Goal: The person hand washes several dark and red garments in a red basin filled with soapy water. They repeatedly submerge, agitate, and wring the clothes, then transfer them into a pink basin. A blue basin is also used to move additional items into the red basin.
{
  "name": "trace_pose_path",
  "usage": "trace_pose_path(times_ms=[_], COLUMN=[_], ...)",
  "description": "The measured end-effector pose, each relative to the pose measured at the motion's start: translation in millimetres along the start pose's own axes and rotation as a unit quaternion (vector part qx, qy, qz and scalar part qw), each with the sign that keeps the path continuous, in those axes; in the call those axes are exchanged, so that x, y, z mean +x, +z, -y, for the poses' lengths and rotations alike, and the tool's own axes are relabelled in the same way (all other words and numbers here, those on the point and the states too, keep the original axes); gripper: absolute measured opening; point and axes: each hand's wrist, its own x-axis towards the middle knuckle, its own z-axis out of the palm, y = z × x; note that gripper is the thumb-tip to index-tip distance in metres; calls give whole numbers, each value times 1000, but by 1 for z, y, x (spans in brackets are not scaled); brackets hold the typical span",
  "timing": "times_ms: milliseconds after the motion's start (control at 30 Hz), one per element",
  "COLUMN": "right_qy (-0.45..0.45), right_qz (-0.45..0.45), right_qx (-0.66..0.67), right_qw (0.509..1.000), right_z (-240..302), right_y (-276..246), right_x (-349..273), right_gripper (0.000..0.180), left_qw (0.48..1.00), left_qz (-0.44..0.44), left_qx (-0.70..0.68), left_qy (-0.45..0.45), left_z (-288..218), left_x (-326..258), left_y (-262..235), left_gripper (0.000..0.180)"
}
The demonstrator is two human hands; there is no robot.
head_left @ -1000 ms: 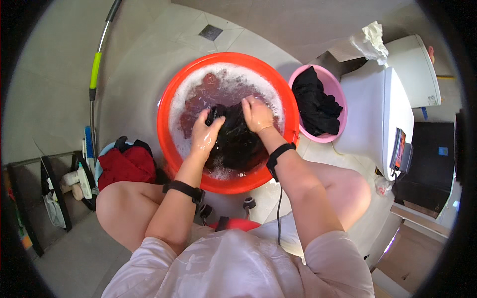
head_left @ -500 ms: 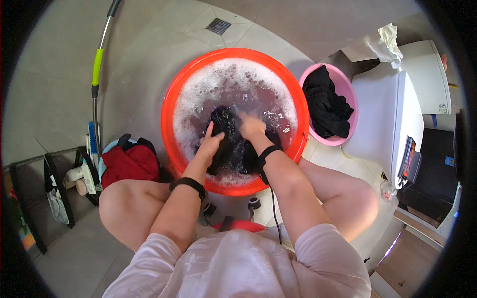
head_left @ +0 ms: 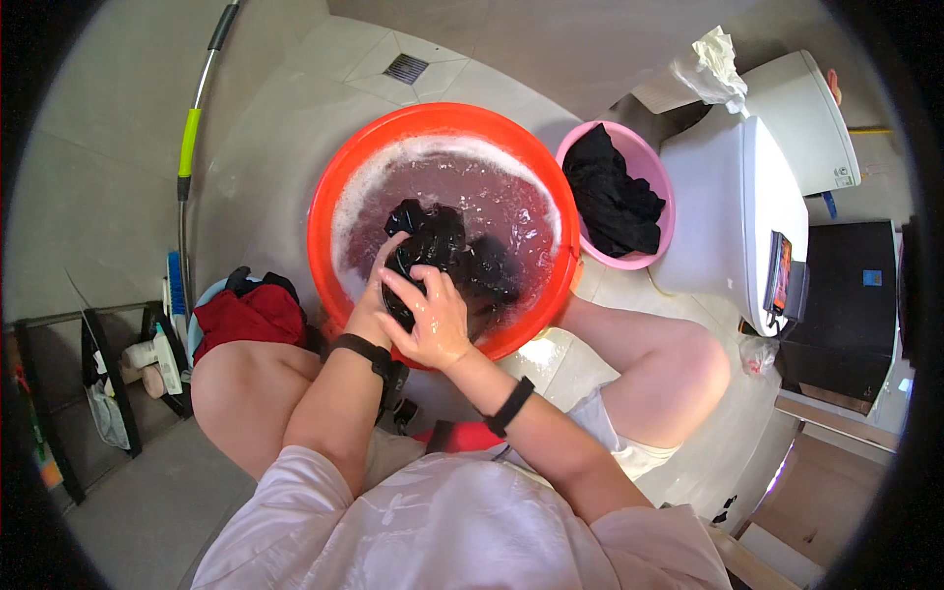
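Observation:
A wet black garment (head_left: 433, 236) lies bunched in sudsy, greyish water inside a large red basin (head_left: 329, 182). Part of the cloth is under the surface at the right. At the basin's near left side, my left hand (head_left: 366, 313) is closed around an edge of the garment, its fingers partly hidden by cloth and by the other hand. My right hand (head_left: 440, 323) crosses over close beside it, wet, with fingers and thumb bent around a bulge of the same cloth. Each wrist wears a black band.
A pink basin (head_left: 661, 169) with black clothing (head_left: 612, 197) stands at the right, beside a white toilet (head_left: 723, 211). Red clothing (head_left: 251, 320) fills a light-blue tub by my left knee. A long-handled pole (head_left: 189, 143) leans at the left; a drain (head_left: 405, 68) lies beyond the basin.
My right hand has moved left and nearer to me, from the middle of the water to beside my left hand. The garment has shifted left, and the foam has thinned.

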Motion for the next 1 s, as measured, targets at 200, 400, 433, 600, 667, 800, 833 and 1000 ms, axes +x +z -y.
trace_pose_path(times_ms=[200,400,433,600,667,800,833,1000], right_qy=[52,24,23,246,223,214,230,282], right_qz=[-22,110,150,320,397,456,486,579], right_qx=[32,-139,-223,-244,-296,-332,-313,-243], right_qw=[998,984,963,882,839,797,783,725], right_z=[-60,-156,-164,-154,-139,-156,-168,-230], right_y=[14,-17,-21,-16,5,29,34,51], right_x=[41,77,78,28,-4,-21,-18,10], right_gripper=[23,24,25,100,99,93,92,77], left_qw=[970,924,911,703,648,607,614,673], left_qz=[-234,-250,-240,-388,-389,-386,-380,-325], left_qx=[14,238,273,591,654,671,667,653], left_qy=[68,167,195,81,-28,-182,-183,-120], left_z=[5,-12,-15,-11,10,32,34,39], left_x=[2,-15,-15,4,5,10,11,17], left_y=[40,79,73,19,0,-25,-29,-33], left_gripper=[34,43,49,74,75,76,76,77])
